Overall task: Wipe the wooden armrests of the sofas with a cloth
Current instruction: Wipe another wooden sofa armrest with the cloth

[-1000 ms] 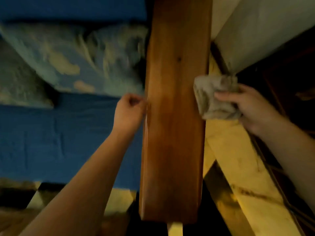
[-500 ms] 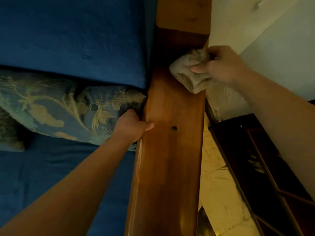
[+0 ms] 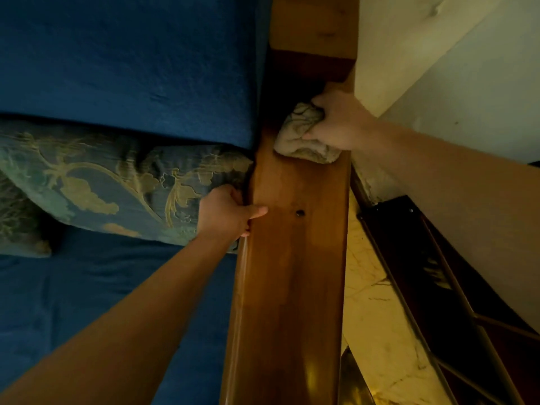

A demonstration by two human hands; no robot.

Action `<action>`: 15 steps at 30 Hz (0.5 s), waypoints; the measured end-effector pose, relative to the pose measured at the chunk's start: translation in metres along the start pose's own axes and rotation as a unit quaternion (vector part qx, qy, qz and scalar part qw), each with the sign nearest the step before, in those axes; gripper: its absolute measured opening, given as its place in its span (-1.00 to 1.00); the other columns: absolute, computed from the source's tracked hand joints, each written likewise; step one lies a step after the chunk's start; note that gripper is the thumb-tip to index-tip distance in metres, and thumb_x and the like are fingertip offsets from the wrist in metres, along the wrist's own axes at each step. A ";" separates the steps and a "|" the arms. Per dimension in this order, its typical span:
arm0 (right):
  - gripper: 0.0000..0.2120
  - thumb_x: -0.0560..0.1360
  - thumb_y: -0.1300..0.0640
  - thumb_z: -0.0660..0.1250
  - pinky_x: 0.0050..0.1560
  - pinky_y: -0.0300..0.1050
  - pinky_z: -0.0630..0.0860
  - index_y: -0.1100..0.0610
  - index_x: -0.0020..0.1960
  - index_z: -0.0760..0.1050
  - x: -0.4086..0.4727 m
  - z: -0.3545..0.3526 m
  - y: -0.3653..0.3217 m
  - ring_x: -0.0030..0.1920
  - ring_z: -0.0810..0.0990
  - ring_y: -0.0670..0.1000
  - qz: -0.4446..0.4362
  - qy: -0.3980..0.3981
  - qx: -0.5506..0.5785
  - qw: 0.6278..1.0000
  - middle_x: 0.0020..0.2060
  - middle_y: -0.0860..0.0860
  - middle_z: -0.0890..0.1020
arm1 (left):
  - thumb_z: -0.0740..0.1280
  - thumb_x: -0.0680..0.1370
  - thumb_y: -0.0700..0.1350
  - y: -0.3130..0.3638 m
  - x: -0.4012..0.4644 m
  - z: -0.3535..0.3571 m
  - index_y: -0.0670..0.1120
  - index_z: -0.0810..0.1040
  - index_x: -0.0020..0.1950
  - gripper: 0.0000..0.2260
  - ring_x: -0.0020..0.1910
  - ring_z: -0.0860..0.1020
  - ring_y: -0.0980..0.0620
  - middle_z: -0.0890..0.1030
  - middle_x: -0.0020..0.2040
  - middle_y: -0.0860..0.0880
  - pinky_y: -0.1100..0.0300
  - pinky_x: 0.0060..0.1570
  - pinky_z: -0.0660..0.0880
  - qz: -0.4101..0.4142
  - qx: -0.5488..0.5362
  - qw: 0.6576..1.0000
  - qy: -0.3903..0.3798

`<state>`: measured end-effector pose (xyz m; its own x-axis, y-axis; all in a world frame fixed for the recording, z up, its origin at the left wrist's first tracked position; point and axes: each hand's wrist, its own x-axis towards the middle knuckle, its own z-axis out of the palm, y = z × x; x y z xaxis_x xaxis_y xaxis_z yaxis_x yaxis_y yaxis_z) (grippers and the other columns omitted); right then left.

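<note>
A long wooden armrest (image 3: 292,273) of a blue sofa (image 3: 117,59) runs down the middle of the view. A crumpled beige cloth (image 3: 304,135) lies pressed on its far part, near the backrest post. My right hand (image 3: 339,121) is shut on the cloth from the right side. My left hand (image 3: 228,213) grips the armrest's left edge, thumb lying on top of the wood, fingers hidden down between the armrest and a cushion.
A patterned blue and gold cushion (image 3: 111,182) leans against the sofa back, touching the armrest. To the right are a pale wall (image 3: 438,68), a marble floor (image 3: 377,317) and a dark wooden cabinet (image 3: 444,282).
My right hand carried the cloth from beside the armrest onto its top and up to the far end. My left hand closed on the armrest's edge. The view shifted toward the backrest.
</note>
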<state>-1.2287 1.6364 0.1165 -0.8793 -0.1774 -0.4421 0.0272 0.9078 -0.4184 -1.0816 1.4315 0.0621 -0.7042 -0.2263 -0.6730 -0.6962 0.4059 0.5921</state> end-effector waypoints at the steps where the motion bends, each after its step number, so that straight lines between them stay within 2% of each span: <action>1: -0.34 0.47 0.00 0.51 0.32 -0.10 0.40 0.14 0.51 0.42 -0.005 0.002 -0.002 0.40 0.49 0.15 0.001 -0.012 -0.010 1.000 0.41 0.12 0.52 | 0.64 0.38 -0.06 -0.001 -0.003 0.001 -0.17 0.52 -0.06 -0.63 -0.41 0.69 0.02 0.66 -0.18 -0.13 0.24 -0.49 0.60 0.004 -0.010 1.000 0.000; 4: -0.30 0.47 0.00 0.52 0.28 -0.12 0.36 0.13 0.53 0.39 -0.030 0.018 -0.008 0.42 0.46 0.17 -0.011 -0.037 -0.032 0.999 0.44 0.12 0.49 | 0.49 0.56 -0.04 -0.007 -0.013 -0.007 -0.15 0.54 0.08 -0.76 -0.20 0.71 -0.01 0.66 -0.07 -0.14 0.22 -0.33 0.65 -0.003 -0.069 0.997 -0.044; 7: -0.45 0.47 0.01 0.52 0.17 -0.16 0.36 0.07 0.42 0.50 -0.061 0.037 -0.008 0.33 0.53 0.13 -0.022 -0.074 -0.019 0.997 0.32 0.08 0.57 | 0.26 0.70 -0.12 -0.018 -0.028 -0.023 -0.11 0.57 0.13 -0.87 -0.06 0.69 -0.04 0.63 -0.01 -0.16 0.17 -0.12 0.68 -0.005 -0.207 0.970 -0.126; 10: -0.42 0.47 0.01 0.53 0.22 -0.14 0.41 0.04 0.45 0.49 -0.097 0.056 -0.011 0.34 0.53 0.09 -0.018 -0.105 0.000 0.994 0.34 0.04 0.57 | 0.16 0.73 -0.20 -0.037 -0.049 -0.028 -0.11 0.58 0.17 -0.80 0.03 0.64 -0.05 0.61 0.03 -0.15 0.11 0.04 0.66 0.019 -0.195 0.970 -0.142; 13: -0.42 0.47 0.02 0.55 0.26 -0.12 0.44 0.03 0.45 0.49 -0.137 0.078 -0.015 0.34 0.54 0.09 -0.021 -0.132 0.008 0.991 0.34 0.03 0.58 | 0.13 0.72 -0.27 -0.057 -0.069 -0.022 -0.21 0.54 0.30 -0.76 0.07 0.60 -0.04 0.59 0.09 -0.17 0.15 0.09 0.62 0.019 -0.196 0.970 -0.143; 15: -0.42 0.47 0.03 0.55 0.30 -0.08 0.46 0.06 0.44 0.49 -0.168 0.098 -0.019 0.32 0.54 0.09 -0.025 -0.150 0.010 0.988 0.33 0.04 0.58 | 0.13 0.71 -0.31 -0.069 -0.082 -0.018 -0.22 0.53 0.31 -0.75 0.06 0.62 -0.03 0.60 0.11 -0.18 0.18 0.11 0.61 0.011 -0.206 0.968 -0.141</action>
<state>-1.0348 1.6116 0.1214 -0.6988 -0.3297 -0.6348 -0.0006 0.8877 -0.4604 -0.9782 1.4057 0.0845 -0.6934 0.0528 -0.7186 -0.7193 0.0079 0.6946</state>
